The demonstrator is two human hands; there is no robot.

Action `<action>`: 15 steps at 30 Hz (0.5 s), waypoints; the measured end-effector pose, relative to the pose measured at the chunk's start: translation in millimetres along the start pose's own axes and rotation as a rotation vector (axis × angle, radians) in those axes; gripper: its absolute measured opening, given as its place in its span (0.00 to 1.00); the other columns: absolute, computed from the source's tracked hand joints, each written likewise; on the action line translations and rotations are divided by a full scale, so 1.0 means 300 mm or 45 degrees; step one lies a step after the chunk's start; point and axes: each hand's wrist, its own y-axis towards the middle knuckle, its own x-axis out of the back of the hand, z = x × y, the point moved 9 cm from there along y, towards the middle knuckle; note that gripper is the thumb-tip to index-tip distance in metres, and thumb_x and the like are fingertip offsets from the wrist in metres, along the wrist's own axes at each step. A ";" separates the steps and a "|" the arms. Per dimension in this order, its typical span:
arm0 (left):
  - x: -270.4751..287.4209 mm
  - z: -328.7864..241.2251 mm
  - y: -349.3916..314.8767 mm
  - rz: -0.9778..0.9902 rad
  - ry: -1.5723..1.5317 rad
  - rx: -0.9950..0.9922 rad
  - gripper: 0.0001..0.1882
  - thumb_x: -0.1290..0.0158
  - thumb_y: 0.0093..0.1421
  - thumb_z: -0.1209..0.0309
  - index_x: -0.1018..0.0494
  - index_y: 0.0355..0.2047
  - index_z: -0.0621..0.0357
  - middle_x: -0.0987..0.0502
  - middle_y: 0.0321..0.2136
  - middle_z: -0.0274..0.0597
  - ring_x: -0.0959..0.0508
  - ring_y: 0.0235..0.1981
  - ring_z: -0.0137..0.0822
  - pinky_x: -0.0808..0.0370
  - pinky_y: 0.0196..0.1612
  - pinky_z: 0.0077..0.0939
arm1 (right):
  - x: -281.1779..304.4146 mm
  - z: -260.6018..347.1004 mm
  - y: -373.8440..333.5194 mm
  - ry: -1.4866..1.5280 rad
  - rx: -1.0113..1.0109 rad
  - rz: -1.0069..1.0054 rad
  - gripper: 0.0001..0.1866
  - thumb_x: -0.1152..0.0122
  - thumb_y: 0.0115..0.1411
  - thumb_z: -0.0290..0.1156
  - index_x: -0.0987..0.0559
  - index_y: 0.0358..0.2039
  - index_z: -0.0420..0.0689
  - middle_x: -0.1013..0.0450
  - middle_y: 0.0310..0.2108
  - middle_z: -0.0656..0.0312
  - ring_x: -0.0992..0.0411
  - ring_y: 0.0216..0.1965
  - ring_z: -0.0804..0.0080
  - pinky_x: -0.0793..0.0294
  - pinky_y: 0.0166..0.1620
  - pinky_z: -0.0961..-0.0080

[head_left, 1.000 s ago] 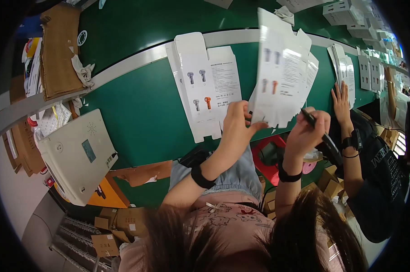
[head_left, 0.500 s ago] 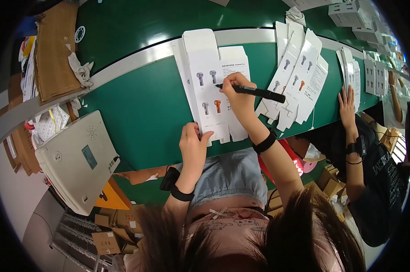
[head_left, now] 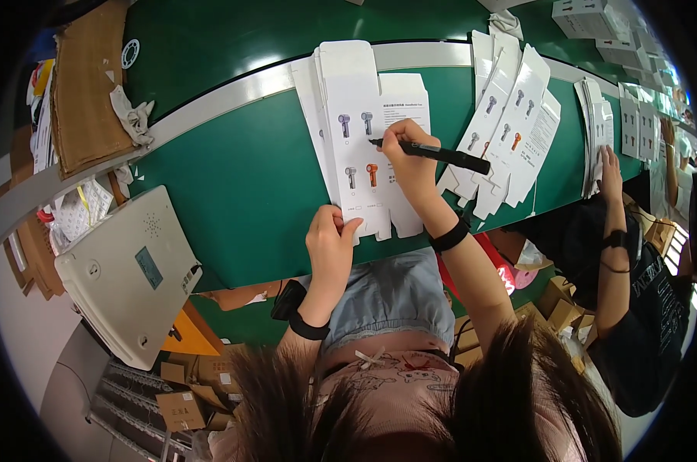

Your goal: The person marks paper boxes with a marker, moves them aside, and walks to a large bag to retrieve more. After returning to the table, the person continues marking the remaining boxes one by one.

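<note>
A flat white carton blank (head_left: 348,77) lies on the green table before me, printed with several small handheld fans, one of them orange. More blanks show underneath at its left edge. My left hand (head_left: 330,248) is closed on its lower left corner, thumb on top and fingers curled at the edge. In my right hand (head_left: 414,162) is a black marker (head_left: 455,158), gripped like a pen. Its dark tip is by the upper right fan picture; I cannot tell whether it touches the card.
Fanned-out carton blanks (head_left: 510,115) lie to the right. Beyond them a co-worker's hand (head_left: 610,175) rests against an upright-looking stack (head_left: 591,127). A beige device with a small display (head_left: 129,277) stands at left, below brown cardboard (head_left: 90,85). A metal rail (head_left: 271,88) crosses the table.
The marker tip now sits slightly lower beside the upper right fan picture. My left hand keeps its hold. The co-worker's hand has moved right, to the side of the stack.
</note>
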 end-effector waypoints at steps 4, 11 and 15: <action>0.004 0.002 0.001 -0.023 0.004 0.016 0.14 0.41 0.42 0.78 0.36 0.24 0.65 0.33 0.16 0.40 0.33 0.16 0.29 0.34 0.20 0.22 | 0.056 -0.002 -0.085 0.406 -0.043 -0.108 0.05 0.49 0.51 0.22 0.31 0.20 0.37 0.32 0.14 0.65 0.35 0.17 0.84 0.35 0.24 0.88; 0.002 0.000 -0.006 -0.020 -0.004 0.039 0.14 0.41 0.42 0.79 0.37 0.25 0.64 0.34 0.16 0.39 0.34 0.16 0.29 0.34 0.20 0.21 | -0.009 0.010 -0.280 0.029 0.001 0.156 0.04 0.43 0.45 0.23 0.29 0.19 0.39 0.32 0.15 0.62 0.35 0.15 0.82 0.37 0.21 0.86; -0.003 0.000 -0.007 -0.027 -0.039 0.041 0.14 0.42 0.42 0.79 0.37 0.25 0.65 0.34 0.16 0.39 0.34 0.16 0.28 0.35 0.20 0.21 | -0.030 0.016 -0.279 -0.048 0.107 0.151 0.03 0.44 0.44 0.22 0.29 0.18 0.38 0.32 0.15 0.63 0.36 0.15 0.84 0.36 0.21 0.87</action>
